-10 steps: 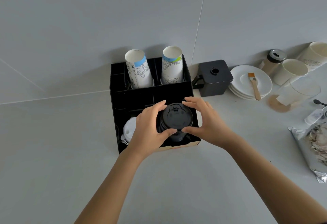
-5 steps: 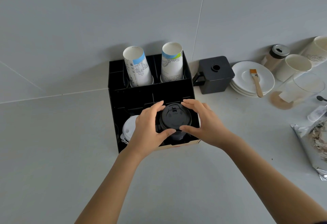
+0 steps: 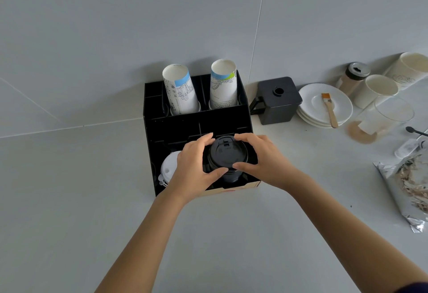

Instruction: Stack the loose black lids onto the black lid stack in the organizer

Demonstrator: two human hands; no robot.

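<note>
Both hands are gripping the round black plastic lid stack (image 3: 228,156) in the near-right bay of the black compartmented organizer (image 3: 196,128): left hand (image 3: 194,172) and right hand (image 3: 261,163) pinching opposite rims. Likely light, thin, slippery; hold by rims, keep level.

Café counter: cup organizer (image 3: 196,126), saucers (image 3: 324,107)

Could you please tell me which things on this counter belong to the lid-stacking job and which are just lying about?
Part of the job:
black lid stack
organizer
left hand and right hand, both gripping the stack

Just lying about:
white lids
paper cup stacks
black box
saucers with brush
foil bag
</note>
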